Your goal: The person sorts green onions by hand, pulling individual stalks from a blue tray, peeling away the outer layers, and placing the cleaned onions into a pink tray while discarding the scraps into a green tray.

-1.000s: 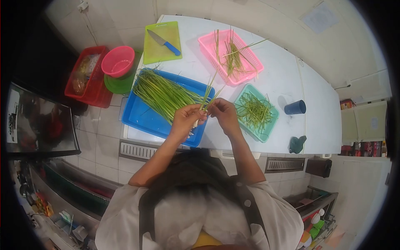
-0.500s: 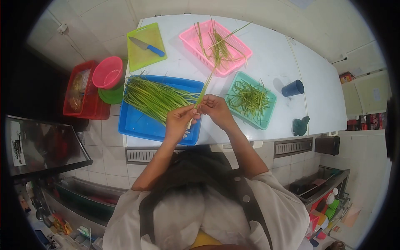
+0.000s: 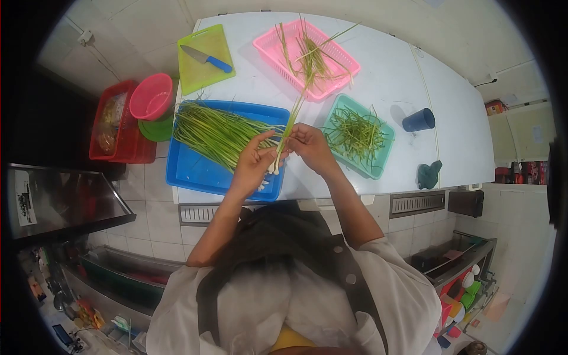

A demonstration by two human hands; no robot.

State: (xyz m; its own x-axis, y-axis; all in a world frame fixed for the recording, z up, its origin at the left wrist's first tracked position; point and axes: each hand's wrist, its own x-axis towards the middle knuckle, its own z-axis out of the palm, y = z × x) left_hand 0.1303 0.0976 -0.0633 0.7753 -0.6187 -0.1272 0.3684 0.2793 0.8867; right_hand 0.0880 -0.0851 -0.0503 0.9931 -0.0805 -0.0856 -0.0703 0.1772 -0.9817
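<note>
Both my hands work at the right end of a blue tray, on a few spring onions (image 3: 289, 125) with white root ends pointing down toward me. My right hand (image 3: 310, 148) pinches the stalks from the right. On the other side, my left hand (image 3: 254, 163) has its thumb against the lower stalks near the white ends, its index finger lifted away. The blue tray (image 3: 189, 171) bears a thick pile of spring onions (image 3: 222, 133). Beyond my hands, a pink basket (image 3: 269, 44) contains loose stalks, which the held leaf tips overlap in this view.
A teal basket (image 3: 387, 151) of green trimmings is to the right. Further right are a dark blue cup (image 3: 419, 120) and a dark green cloth (image 3: 429, 175). A knife (image 3: 207, 58) lies on a green cutting board (image 3: 204, 80). Left of the table are a pink bowl (image 3: 152, 97) and a red crate (image 3: 133, 145).
My left index finger has lifted and its fingers have spread from their tighter pinch. The white ends now show more fully below my hands. My right hand keeps its pinch.
</note>
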